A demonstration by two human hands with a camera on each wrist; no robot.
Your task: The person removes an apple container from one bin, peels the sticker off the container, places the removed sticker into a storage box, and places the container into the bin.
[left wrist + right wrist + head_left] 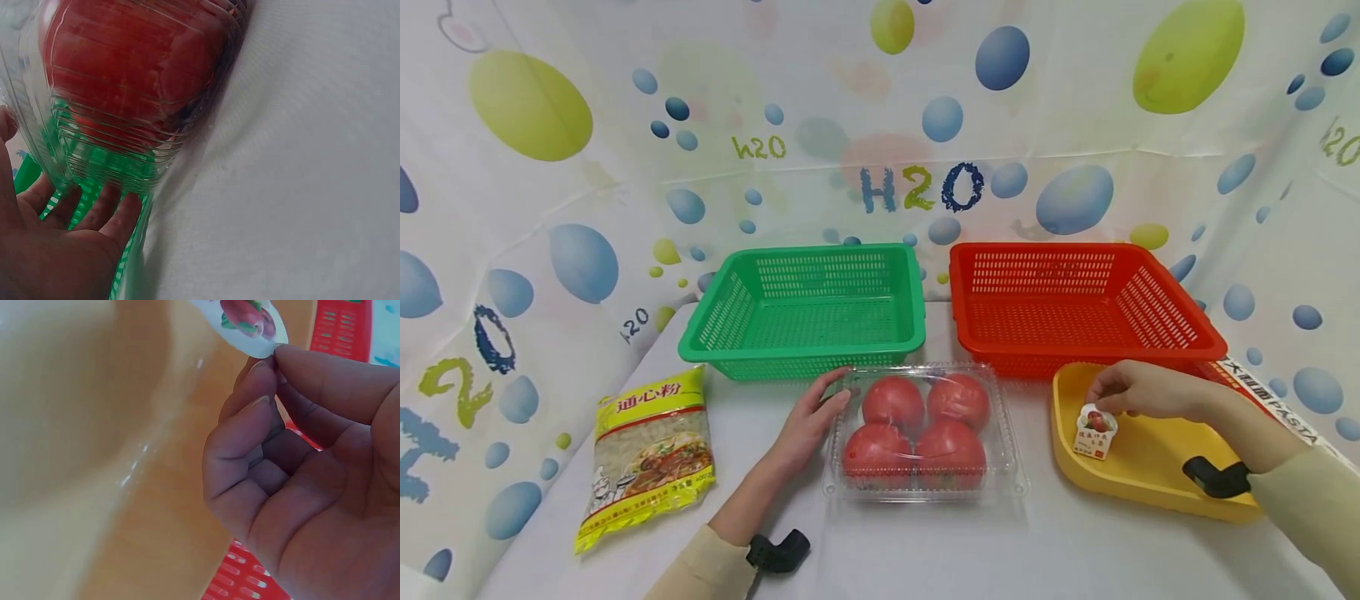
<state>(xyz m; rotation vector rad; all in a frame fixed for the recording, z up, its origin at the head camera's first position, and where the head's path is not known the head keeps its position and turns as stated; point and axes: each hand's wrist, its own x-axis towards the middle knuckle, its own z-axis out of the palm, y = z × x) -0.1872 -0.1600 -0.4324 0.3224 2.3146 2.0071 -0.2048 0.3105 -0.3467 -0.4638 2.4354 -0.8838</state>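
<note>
A clear plastic box (925,492) of large red tomatoes (892,402) stands on the white cloth. At its left side, my left hand (805,425) touches the wall with fairly straight fingers, which the left wrist view shows against the ribbed plastic (119,169). Over the yellow tray (1165,492), my right hand (1157,392) pinches the top of a small white label (1094,433) between thumb and fingertips. The label carries a picture of red produce and printed writing. In the right wrist view only the label's upper part (247,325) shows.
Behind stand a green basket (805,364) and a red basket (1075,346). A yellow bag of pasta (651,454) lies to the left. On the right, a red pasta package (1262,392) lies partly hidden behind the yellow tray and right arm.
</note>
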